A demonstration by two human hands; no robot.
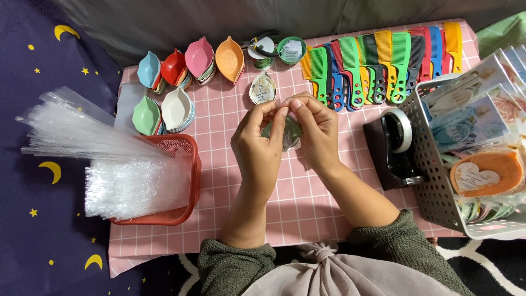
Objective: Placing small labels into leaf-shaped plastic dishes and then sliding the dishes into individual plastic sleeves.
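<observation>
A: What are the hands doing?

B: The left hand [257, 145] and the right hand [315, 131] meet fingertip to fingertip, both closed on one green dish in a clear bag [287, 134]. The dish sits between the palms, just below the pinching fingers.

A: Take the tape dispenser [395, 147] as the marker. Where is the dish?

B: To its left, near it, over the pink checked cloth [307, 211]. One dispenser, black, with one roll.

A: And the loose dishes?

B: Well left of the dispenser: four stacks of leaf-shaped dishes [189, 60] along the far edge, two stacks nearer, and one card-topped dish [263, 87] just beyond the fingers.

A: Combs?

B: A row of combs [378, 60] beyond the dispenser, roughly fourteen; overlap blocks an exact count.

A: Baskets?

B: Two. One red basket [178, 183] of clear bags far left, one grey basket [438, 186] of packed sets touching the dispenser's right.
</observation>
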